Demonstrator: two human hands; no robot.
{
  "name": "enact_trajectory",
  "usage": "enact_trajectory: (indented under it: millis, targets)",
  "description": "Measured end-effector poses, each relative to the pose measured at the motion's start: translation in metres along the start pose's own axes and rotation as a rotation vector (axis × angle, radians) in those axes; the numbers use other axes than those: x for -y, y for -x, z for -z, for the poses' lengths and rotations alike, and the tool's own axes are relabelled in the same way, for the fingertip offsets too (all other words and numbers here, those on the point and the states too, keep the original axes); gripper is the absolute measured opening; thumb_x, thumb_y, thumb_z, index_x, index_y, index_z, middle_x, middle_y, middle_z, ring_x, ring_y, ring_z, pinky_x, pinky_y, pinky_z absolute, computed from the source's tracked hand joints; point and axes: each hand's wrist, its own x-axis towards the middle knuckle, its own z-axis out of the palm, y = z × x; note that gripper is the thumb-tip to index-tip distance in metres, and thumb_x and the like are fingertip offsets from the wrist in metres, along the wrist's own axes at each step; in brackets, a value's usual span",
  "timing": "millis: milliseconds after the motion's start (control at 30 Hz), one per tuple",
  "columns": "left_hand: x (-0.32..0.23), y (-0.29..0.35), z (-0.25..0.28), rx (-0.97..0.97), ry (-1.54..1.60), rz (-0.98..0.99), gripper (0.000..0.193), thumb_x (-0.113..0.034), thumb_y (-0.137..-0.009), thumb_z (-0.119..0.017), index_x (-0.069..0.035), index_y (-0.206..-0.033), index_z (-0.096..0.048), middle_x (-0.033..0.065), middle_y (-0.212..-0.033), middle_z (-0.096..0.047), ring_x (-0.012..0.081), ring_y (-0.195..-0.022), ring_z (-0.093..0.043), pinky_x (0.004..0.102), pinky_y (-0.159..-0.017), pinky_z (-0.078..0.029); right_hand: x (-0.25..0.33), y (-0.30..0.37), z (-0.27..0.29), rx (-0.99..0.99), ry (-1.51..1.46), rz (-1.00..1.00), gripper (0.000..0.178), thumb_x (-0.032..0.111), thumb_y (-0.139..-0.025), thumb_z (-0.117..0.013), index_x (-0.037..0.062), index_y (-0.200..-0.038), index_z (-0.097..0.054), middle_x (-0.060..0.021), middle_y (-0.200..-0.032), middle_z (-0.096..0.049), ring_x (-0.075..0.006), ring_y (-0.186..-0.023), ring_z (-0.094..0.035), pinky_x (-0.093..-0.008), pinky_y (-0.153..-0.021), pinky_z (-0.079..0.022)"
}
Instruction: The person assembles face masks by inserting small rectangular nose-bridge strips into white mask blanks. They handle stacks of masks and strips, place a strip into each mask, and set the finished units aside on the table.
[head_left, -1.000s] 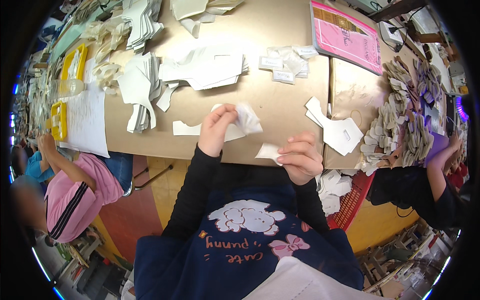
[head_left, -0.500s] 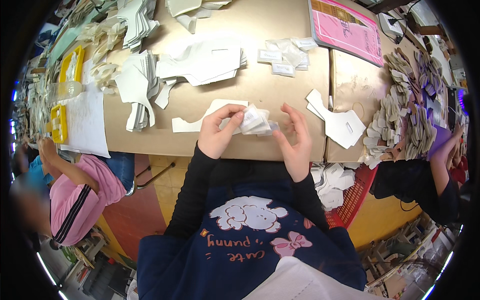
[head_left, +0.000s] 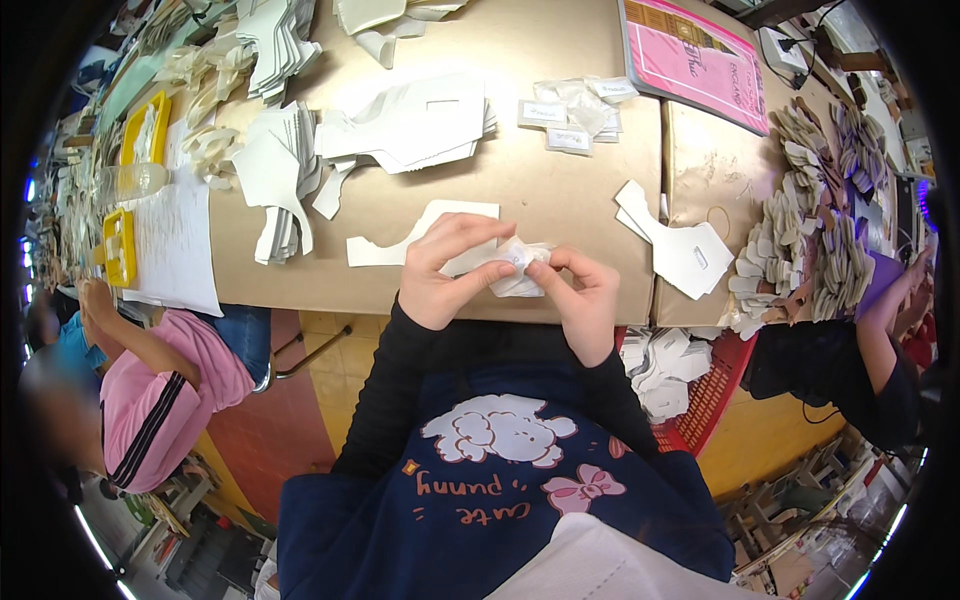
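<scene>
Near the table's front edge, my left hand (head_left: 448,268) pinches a small clear plastic packet of white labels (head_left: 516,286) between thumb and fingers. From the other side my right hand (head_left: 587,308) has its thumb and index finger closed on the same packet. The packet looks crumpled and its contents are partly hidden by my fingers. Behind my left hand a flat white cut piece (head_left: 385,250) lies on the table. Further back rests a small heap of similar labelled packets (head_left: 570,138).
Stacks of white cut pieces (head_left: 420,120) lie at the back left, and two more pieces (head_left: 690,258) to the right. A pink notebook (head_left: 700,65) sits at the back right beside bundled beige pieces (head_left: 790,240). A red basket (head_left: 722,385) stands below the edge. Co-workers sit on both sides.
My right hand has come in from the right, its spread fingers closing on the packet. My left hand still grips it, and the packet is now bunched between both hands.
</scene>
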Motion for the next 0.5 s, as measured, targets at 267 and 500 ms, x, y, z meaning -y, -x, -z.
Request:
enact_trajectory:
  millis: [267,500]
  targets:
    - [0.006,-0.007,0.002,-0.018,-0.162,-0.319,0.024,0.001,-0.068,-0.080,-0.010,-0.089,-0.080,0.0098,-0.112,-0.066,0.0279,-0.111,-0.060,0.0440,-0.096,-0.047,0.005,0.000,0.004,0.052,-0.051,-0.021,0.015,0.006,-0.091,-0.070,-0.0058,-0.099,-0.074,-0.0081,-0.089,-0.072,-0.0113,-0.084,-0.063,-0.0251,-0.076,-0.048]
    - [0.013,0.003,0.005,-0.151,0.114,-0.453,0.022,0.005,-0.065,-0.077,-0.013,-0.079,-0.076,0.0065,-0.100,-0.071,0.0279,-0.097,-0.066,0.0518,-0.103,-0.041,-0.004,-0.010,0.011,-0.125,-0.121,-0.161,0.020,0.011,-0.094,-0.069,-0.0073,-0.101,-0.073,-0.0029,-0.089,-0.071,-0.0058,-0.080,-0.060,-0.0215,-0.074,-0.048]
